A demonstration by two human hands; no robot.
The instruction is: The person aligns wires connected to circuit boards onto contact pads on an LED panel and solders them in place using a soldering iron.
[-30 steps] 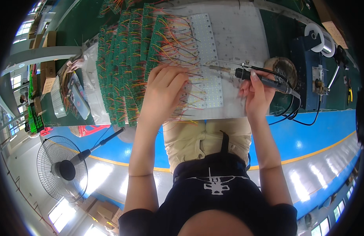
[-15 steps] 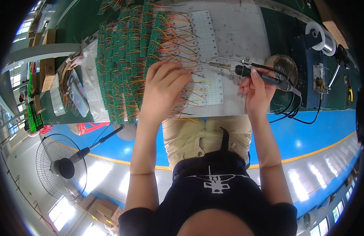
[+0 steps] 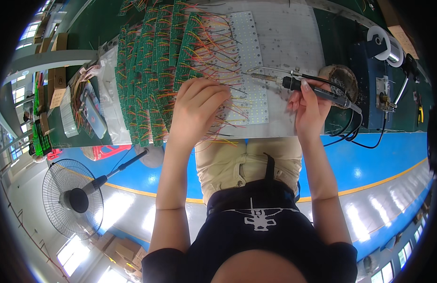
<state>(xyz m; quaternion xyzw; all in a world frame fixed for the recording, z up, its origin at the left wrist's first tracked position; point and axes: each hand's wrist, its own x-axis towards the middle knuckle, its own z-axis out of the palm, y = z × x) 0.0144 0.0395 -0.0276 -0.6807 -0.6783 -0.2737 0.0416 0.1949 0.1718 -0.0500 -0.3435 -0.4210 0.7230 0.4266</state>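
My left hand is closed over the right-hand edge of the wired boards, its fingertips pinched at a thin dark wire that comes out beside them. My right hand grips a black soldering iron with a thin metal feed tube clamped alongside. The iron's tip points left, over a white perforated panel with rows of small pale spots. Whether the tip touches a wire or the panel is too small to tell. Red, yellow and black wires fan from the green circuit boards onto the panel.
More green boards lie in overlapping strips to the left, beside clear plastic and a phone. On the right stand a round, rough-edged holder and a solder reel. Black cables hang over the table's front edge.
My left hand's fingers have shifted slightly down and curled a little more. The iron's tip and feed tube have moved slightly left, while my right hand stays nearly in place.
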